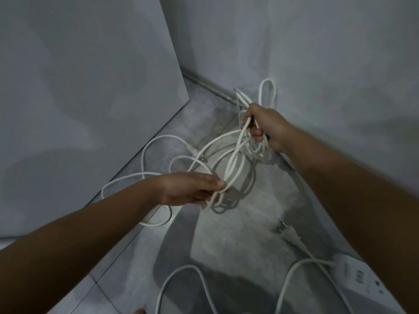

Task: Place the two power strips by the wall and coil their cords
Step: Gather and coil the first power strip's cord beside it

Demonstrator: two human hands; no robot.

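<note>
My right hand grips a bundle of white cord loops held up close to the grey wall. From it several strands run down to my left hand, which pinches them between thumb and fingers. More of this cord lies in loose loops on the floor at the left, with a plug among them. A white power strip lies at the bottom right by the wall. Its cord curves over the floor, and a second plug lies nearby. The other strip is not in sight.
A grey panel leans or stands at the left and meets the wall in a corner. The floor is pale tile. Another cord loop lies at the bottom centre.
</note>
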